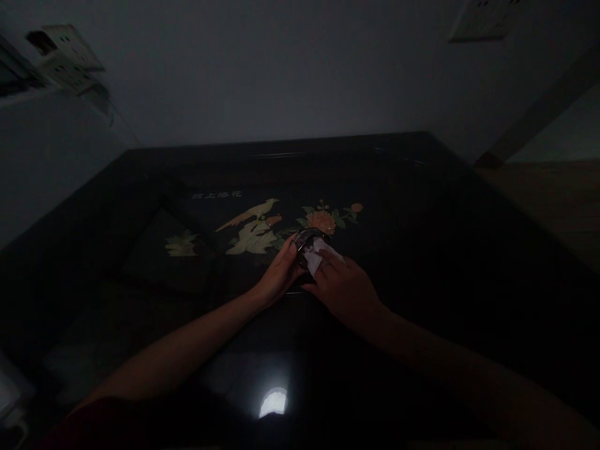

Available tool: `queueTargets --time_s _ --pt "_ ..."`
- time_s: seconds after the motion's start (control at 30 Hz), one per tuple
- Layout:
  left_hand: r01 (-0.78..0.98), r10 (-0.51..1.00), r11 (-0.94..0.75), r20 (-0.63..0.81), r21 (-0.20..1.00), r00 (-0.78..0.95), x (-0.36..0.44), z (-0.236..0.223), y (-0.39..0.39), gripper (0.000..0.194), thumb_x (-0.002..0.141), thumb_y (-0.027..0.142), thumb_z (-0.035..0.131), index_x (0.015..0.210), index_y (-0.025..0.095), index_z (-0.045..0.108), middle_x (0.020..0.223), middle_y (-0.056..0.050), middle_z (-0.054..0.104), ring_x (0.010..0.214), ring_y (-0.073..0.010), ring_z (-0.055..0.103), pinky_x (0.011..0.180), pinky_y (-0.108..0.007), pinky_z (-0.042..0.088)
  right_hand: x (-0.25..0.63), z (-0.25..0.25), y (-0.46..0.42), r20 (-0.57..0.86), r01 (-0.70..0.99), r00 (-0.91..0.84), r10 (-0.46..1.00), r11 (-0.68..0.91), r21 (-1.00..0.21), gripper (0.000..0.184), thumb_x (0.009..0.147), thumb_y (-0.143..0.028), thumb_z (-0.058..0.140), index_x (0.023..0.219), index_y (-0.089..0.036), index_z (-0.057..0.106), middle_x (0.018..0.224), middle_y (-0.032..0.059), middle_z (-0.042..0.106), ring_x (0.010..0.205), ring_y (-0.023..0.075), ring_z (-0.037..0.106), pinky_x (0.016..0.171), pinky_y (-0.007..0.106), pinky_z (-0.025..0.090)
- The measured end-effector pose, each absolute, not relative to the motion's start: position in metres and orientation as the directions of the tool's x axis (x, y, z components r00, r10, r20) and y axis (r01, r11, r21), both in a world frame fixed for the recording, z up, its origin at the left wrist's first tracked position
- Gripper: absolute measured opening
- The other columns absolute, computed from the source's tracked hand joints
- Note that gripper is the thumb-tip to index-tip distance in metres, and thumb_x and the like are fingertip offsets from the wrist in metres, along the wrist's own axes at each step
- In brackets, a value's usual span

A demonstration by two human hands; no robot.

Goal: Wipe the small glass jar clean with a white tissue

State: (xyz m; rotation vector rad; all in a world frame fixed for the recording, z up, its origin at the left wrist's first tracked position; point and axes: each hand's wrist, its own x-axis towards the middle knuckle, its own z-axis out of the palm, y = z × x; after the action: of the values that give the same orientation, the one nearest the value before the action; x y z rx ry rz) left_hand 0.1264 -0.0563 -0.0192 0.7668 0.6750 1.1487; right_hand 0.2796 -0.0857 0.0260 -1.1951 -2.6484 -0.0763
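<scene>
In the dim head view, my left hand (pixel 278 273) is closed around the side of a dark, glossy round vessel (pixel 313 234) with a shiny rim. Its exact kind is too dark to make out. My right hand (pixel 345 289) has its fingers closed on a crumpled white tissue (pixel 315 257), which rests against the near right part of the vessel. Both hands meet near the middle of a black glossy tabletop (pixel 403 206). The vessel's lower part is hidden by hands and tissue.
Inlaid on the tabletop are a pale bird (pixel 253 214), an orange flower (pixel 321 221) and some characters (pixel 217 195). A pale wall (pixel 281 75) stands behind. Power sockets (pixel 70 59) hang at the left, another socket plate (pixel 485 19) at upper right.
</scene>
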Motion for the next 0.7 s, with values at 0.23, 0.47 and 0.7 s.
queueTargets --time_s 0.23,0.47,0.7 --pt "-0.557 0.944 0.239 -0.056 0.795 0.325 0.124 -0.018 -0.055 0.037 0.083 0.042 0.060 0.115 0.023 0.056 0.123 -0.007 0.058 0.110 -0.0210 0.055 0.087 -0.032 0.048 0.279 0.011 -0.084 0.302 0.771 -0.615 0.729 0.636 0.036 0.056 0.086 -0.037 0.058 0.124 0.004 0.052 0.137 0.0274 0.046 0.128 0.0347 0.044 0.102 0.052 0.040" --pt "-0.604 0.935 0.289 -0.083 0.743 0.345 0.123 -0.021 -0.053 0.035 0.083 0.040 0.062 0.113 0.022 0.058 0.120 -0.006 0.061 0.109 -0.0206 0.056 0.089 -0.031 0.049 0.281 0.006 -0.071 0.339 0.692 -0.674 0.657 0.722 -0.022 0.059 0.084 -0.042 0.060 0.124 0.000 0.053 0.137 0.0244 0.047 0.132 0.0330 0.039 0.106 0.049 0.036" --pt "-0.617 0.926 0.338 -0.134 0.711 0.353 0.123 -0.022 -0.053 0.041 0.087 0.044 0.054 0.118 0.017 0.057 0.122 -0.011 0.061 0.119 -0.0261 0.051 0.099 -0.041 0.042 0.287 0.020 -0.068 0.339 0.544 -0.749 0.569 0.821 -0.175 0.050 0.089 -0.044 0.051 0.116 -0.003 0.058 0.125 0.0232 0.059 0.127 0.0304 0.046 0.100 0.049 0.041"
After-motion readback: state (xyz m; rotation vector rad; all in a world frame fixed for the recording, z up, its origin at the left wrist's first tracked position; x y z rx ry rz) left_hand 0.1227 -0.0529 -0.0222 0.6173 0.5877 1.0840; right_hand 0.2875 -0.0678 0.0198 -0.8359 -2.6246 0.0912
